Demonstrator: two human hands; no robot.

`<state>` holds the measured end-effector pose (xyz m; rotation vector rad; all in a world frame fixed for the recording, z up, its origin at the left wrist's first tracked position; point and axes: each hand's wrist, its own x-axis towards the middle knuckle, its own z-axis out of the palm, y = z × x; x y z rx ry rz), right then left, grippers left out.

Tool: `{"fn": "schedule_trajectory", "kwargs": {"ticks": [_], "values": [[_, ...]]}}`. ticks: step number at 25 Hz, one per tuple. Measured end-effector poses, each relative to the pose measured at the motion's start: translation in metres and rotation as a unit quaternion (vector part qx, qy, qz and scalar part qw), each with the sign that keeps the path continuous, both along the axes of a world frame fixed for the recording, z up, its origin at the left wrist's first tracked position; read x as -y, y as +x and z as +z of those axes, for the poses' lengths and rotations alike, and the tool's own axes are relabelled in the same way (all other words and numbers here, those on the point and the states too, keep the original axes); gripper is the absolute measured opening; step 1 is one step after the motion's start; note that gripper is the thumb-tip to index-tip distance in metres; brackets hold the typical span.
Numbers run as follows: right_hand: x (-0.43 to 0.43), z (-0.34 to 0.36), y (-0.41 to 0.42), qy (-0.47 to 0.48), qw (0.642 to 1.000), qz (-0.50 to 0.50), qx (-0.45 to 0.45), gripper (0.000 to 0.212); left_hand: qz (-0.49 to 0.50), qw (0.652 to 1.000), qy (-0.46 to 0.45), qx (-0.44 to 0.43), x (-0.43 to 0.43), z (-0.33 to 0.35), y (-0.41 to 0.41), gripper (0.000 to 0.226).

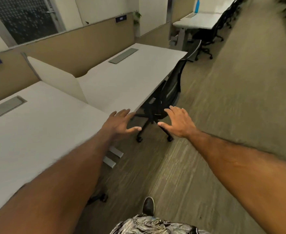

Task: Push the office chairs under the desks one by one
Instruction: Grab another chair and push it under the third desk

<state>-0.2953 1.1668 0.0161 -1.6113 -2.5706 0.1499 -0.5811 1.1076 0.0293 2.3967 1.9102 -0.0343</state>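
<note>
- Chairs are the business today, and the big worktop point(130, 76) ahead of both hands sets the scene: a pale slab whose near corner lies just under the left fingertips, with open knee-space below where a seat can roll.
- Second worktop point(29, 141), off to the left of the left arm, has a caster point(103, 196) peeking out from beneath its edge, so my read is that its chair is already tucked away.
- Black mesh office chair point(169, 92) stands just beyond the hands, hard against the far worktop's edge; its back looks angled along that edge and its star base point(153, 125) pokes out onto the carpet, so it seems partly in, not fully home.
- Further chairs point(206, 36) wait well beyond, at the distant desks, lined up for later turns.
- Left hand point(120, 123) is spread wide, palm down, holding nothing, near the worktop corner.
- Right hand point(179, 122) matches it, fingers fanned, empty, hovering in front of the seat; both grips open like this suggest a reach for the backrest, ready to shove.
- Shoe point(148, 206), behind the hands, is planted mid-stride on the floor, bringing the body closer.
</note>
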Motion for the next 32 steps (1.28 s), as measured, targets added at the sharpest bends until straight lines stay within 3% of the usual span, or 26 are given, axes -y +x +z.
{"fn": "schedule_trajectory", "kwargs": {"ticks": [3,7,11,15,20,26,30,32], "values": [[-0.050,0.002,0.045,-0.013,0.999,-0.039,0.028,0.106,-0.044,0.999,-0.003,0.016,-0.079,-0.013,0.032,0.108],[-0.116,0.009,0.100,-0.012,0.996,-0.091,-0.004,0.086,-0.076,0.997,-0.018,0.008,-0.168,-0.014,0.075,0.117],[-0.177,0.005,0.154,-0.042,0.995,-0.085,0.009,0.109,-0.090,0.995,-0.029,0.004,-0.242,-0.010,0.126,0.101],[-0.251,0.002,0.213,-0.035,0.996,-0.066,0.040,0.091,-0.099,0.995,-0.033,-0.010,-0.312,-0.014,0.188,0.096],[-0.353,0.011,0.285,-0.038,0.998,-0.030,0.043,0.108,-0.038,0.999,-0.020,-0.005,-0.387,-0.020,0.262,0.094],[-0.475,0.042,0.332,-0.021,0.998,0.040,0.048,0.113,0.042,0.997,0.054,0.027,-0.451,0.004,0.333,0.091],[-0.553,0.056,0.306,0.029,0.994,0.096,0.042,0.080,0.076,0.987,0.132,-0.057,-0.511,0.033,0.349,0.090],[-0.589,0.062,0.286,0.054,0.990,0.127,0.039,0.076,0.118,0.979,0.156,-0.059,-0.554,0.047,0.344,0.089]]}}
